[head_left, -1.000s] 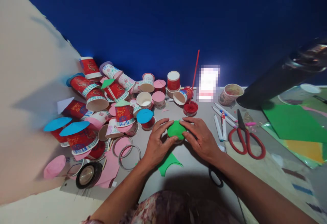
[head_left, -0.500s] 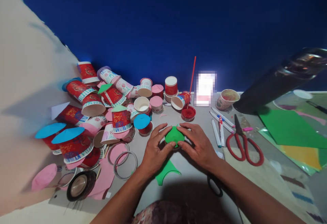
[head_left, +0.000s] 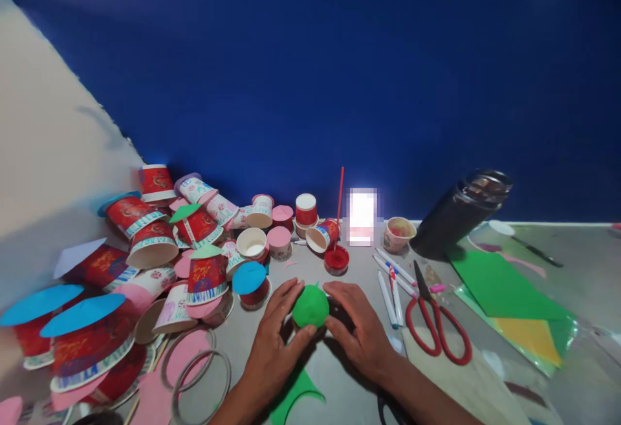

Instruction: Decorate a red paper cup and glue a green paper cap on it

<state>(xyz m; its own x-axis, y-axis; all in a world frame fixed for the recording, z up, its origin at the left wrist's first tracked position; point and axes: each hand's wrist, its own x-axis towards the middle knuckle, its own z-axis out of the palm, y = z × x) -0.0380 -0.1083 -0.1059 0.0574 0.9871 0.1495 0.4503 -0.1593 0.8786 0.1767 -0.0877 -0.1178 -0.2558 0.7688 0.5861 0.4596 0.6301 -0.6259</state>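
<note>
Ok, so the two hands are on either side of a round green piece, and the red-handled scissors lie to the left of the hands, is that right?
Not quite: the red-handled scissors lie to the right of the hands, as the head view shows. The left hand and right hand are indeed on either side of the round green piece.

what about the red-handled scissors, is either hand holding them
No, the red-handled scissors lie off to the side, apart from the left hand and the right hand, both at the green disc.
</note>
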